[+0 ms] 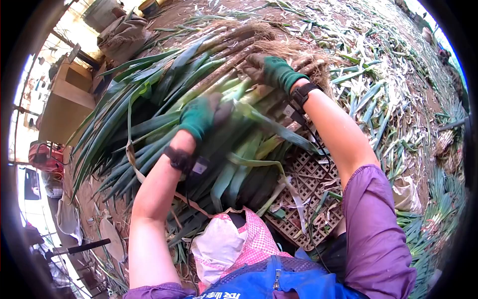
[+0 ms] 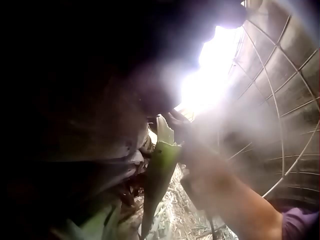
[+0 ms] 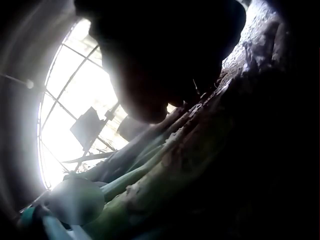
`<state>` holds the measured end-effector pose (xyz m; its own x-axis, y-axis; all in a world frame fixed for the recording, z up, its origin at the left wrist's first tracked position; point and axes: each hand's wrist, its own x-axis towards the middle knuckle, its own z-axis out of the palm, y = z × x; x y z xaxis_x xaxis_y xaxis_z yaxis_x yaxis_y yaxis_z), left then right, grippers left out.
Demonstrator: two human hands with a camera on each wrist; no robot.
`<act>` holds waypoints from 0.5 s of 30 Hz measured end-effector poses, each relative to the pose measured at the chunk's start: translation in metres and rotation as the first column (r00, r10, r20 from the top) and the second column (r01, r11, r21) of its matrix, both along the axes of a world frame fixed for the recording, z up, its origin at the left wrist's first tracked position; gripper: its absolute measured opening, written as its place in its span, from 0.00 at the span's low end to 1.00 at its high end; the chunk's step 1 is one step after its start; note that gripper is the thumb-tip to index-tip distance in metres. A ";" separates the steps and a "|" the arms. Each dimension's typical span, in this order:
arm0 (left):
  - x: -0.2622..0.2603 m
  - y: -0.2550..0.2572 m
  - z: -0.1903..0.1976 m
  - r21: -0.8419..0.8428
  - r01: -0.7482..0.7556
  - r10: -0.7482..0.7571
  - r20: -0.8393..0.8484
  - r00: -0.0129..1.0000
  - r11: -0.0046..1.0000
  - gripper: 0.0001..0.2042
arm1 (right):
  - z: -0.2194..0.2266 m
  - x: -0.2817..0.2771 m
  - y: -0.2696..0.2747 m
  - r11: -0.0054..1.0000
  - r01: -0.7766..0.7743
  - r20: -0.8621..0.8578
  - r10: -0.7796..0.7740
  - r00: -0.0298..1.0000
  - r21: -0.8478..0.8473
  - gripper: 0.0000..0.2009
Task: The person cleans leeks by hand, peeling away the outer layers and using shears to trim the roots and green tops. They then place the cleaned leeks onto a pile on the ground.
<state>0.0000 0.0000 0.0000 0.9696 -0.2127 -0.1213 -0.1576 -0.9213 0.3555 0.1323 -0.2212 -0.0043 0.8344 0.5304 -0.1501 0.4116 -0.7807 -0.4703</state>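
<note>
A large heap of leeks [image 1: 149,117] lies in front of me, leaves to the left and roots toward the upper right. My right hand [image 1: 274,72], in a green glove with dark fingers, grips a leek near the root end, its fingers bent over the stalk. In the right wrist view that hand is a dark shape above pale stalks [image 3: 135,175]. My left hand [image 1: 201,113], gloved alike and motion-blurred, is over the middle of the stalks; I cannot tell whether it holds one. A torn green leaf [image 2: 161,167] hangs in the left wrist view.
A plastic crate [image 1: 303,194] lies below the heap, near my lap. Leaf scraps [image 1: 368,94] cover the ground to the right, with more green bundles [image 1: 438,214] at the lower right. A cardboard box [image 1: 69,102] and a sack [image 1: 123,37] stand at the left.
</note>
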 end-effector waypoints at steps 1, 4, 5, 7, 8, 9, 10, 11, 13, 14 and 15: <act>-0.013 -0.004 -0.002 -0.059 0.010 -0.009 0.009 1.000 0.998 0.26 | -0.009 -0.005 0.004 0.995 -0.045 0.017 0.046 0.999 -0.093 0.29; 0.027 0.023 0.001 -0.215 0.063 -0.063 0.008 0.998 0.975 0.23 | -0.006 0.029 0.026 0.969 -0.093 0.087 0.116 0.989 -0.231 0.29; 0.030 0.024 -0.004 -0.290 0.076 -0.085 -0.018 0.996 0.954 0.22 | -0.010 0.025 0.024 0.949 -0.110 0.076 0.138 0.987 -0.296 0.30; 0.050 0.036 -0.016 -0.294 0.082 -0.098 -0.040 0.994 0.952 0.21 | -0.025 0.039 0.032 0.951 -0.078 0.058 0.100 0.993 -0.300 0.28; 0.060 0.042 -0.014 -0.194 0.199 -0.183 0.097 0.978 0.961 0.21 | -0.025 0.046 0.034 0.954 -0.077 0.025 0.088 0.996 -0.290 0.27; 0.068 0.048 -0.014 -0.081 0.298 -0.275 0.215 0.937 0.951 0.20 | -0.024 0.049 0.037 0.957 -0.080 -0.017 0.078 0.997 -0.281 0.27; 0.071 0.049 0.000 -0.131 0.220 -0.205 0.117 0.972 0.967 0.20 | -0.030 0.054 0.041 0.957 -0.053 -0.056 0.039 0.998 -0.287 0.28; 0.076 0.048 0.014 -0.173 0.138 -0.137 0.021 0.990 0.975 0.20 | -0.034 0.061 0.045 0.953 -0.072 -0.136 0.033 0.990 -0.295 0.29; 0.085 0.049 0.011 -0.152 0.048 -0.054 -0.033 0.998 0.987 0.19 | -0.031 0.063 0.040 0.986 0.020 -0.383 -0.083 0.920 -0.165 0.29; 0.090 0.048 0.011 -0.070 0.047 -0.055 -0.108 0.993 0.996 0.18 | -0.034 0.062 0.044 0.983 0.057 -0.336 -0.113 0.935 -0.173 0.22; 0.088 0.042 0.016 0.008 0.049 -0.047 -0.187 0.981 0.999 0.18 | -0.048 0.069 0.047 0.980 0.123 -0.403 -0.176 0.898 -0.155 0.22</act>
